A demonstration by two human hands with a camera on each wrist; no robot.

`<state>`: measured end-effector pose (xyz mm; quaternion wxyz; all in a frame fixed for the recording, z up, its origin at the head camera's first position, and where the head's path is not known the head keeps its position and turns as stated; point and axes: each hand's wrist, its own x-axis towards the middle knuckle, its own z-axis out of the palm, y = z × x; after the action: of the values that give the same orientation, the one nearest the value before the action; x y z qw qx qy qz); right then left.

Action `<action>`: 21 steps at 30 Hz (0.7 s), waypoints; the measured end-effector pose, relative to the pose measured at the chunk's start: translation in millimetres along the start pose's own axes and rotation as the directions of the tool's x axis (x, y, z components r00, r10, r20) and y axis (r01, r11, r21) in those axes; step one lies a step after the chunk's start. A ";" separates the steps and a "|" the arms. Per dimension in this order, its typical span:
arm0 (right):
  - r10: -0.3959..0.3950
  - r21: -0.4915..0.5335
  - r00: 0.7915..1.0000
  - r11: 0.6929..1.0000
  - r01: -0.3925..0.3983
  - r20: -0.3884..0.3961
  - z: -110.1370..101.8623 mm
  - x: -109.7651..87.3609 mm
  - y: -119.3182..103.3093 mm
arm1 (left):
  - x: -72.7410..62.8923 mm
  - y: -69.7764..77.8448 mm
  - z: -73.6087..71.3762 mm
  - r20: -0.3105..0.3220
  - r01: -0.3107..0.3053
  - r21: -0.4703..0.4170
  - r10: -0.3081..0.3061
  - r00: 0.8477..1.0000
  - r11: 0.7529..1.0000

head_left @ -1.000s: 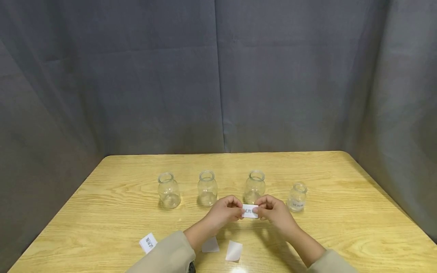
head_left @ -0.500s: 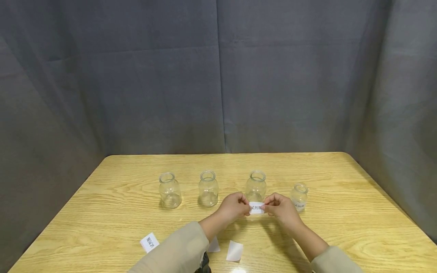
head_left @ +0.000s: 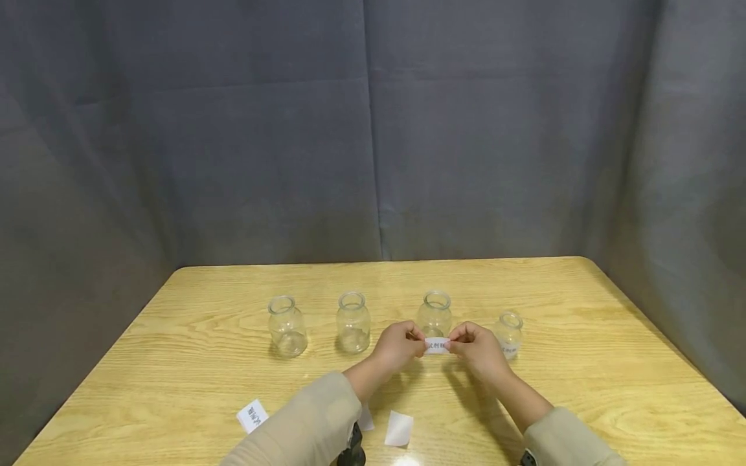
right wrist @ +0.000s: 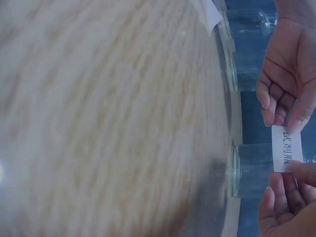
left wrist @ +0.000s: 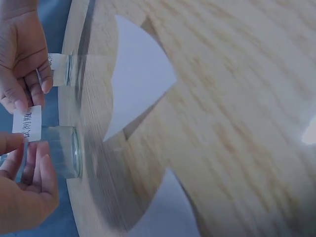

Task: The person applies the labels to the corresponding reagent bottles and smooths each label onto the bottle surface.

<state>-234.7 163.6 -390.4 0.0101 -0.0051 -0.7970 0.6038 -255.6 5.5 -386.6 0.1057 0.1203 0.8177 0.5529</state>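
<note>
A small white label (head_left: 436,345) with printed dark characters is stretched between my two hands. My left hand (head_left: 399,349) pinches its left end between thumb and fingers, while my right hand (head_left: 474,349) pinches the right end. Right behind the label stands an uncovered clear glass jar (head_left: 434,316), its lower part covered by the label and hands. In the right wrist view the label (right wrist: 282,149) overlaps the jar (right wrist: 254,170), its text facing the camera. A smaller glass jar (head_left: 510,329) at right bears a similar label, partly hidden by my right hand.
Two more clear jars, one at far left (head_left: 288,329) and one left of centre (head_left: 353,325), stand in the row. Nearer lie a printed label (head_left: 252,416), a plain white slip (head_left: 399,428) and another slip (head_left: 366,419) partly under the left sleeve. Grey curtains surround the table (head_left: 175,362).
Both hands have carried the label slightly right and farther forward, toward the third jar. In the head view the label now looks flatter and narrower in height.
</note>
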 end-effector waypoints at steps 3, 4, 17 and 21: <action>-0.010 -0.020 1.000 1.000 0.009 -0.009 -0.7 1.2 0.7 | 1.7 0.8 1.9 -0.031 -0.002 0.019 0.003 1.000 1.000; -0.008 -0.024 1.000 1.000 0.007 -0.019 -0.6 1.6 1.0 | 2.1 1.1 2.8 -0.043 -0.003 0.029 0.004 0.999 1.000; 0.037 -0.017 0.999 0.999 -0.038 -0.032 2.1 2.4 4.5 | 4.8 -1.6 11.5 -0.110 0.018 0.081 -0.009 0.994 0.997; 0.037 -0.002 0.998 0.999 -0.037 -0.056 4.2 8.7 4.7 | 8.3 -1.6 9.8 -0.136 0.009 0.135 0.010 0.991 0.991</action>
<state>-243.5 161.0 -395.9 0.0215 -0.0369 -0.7970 0.6024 -260.6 16.1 -392.0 0.0410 0.0892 0.8586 0.5031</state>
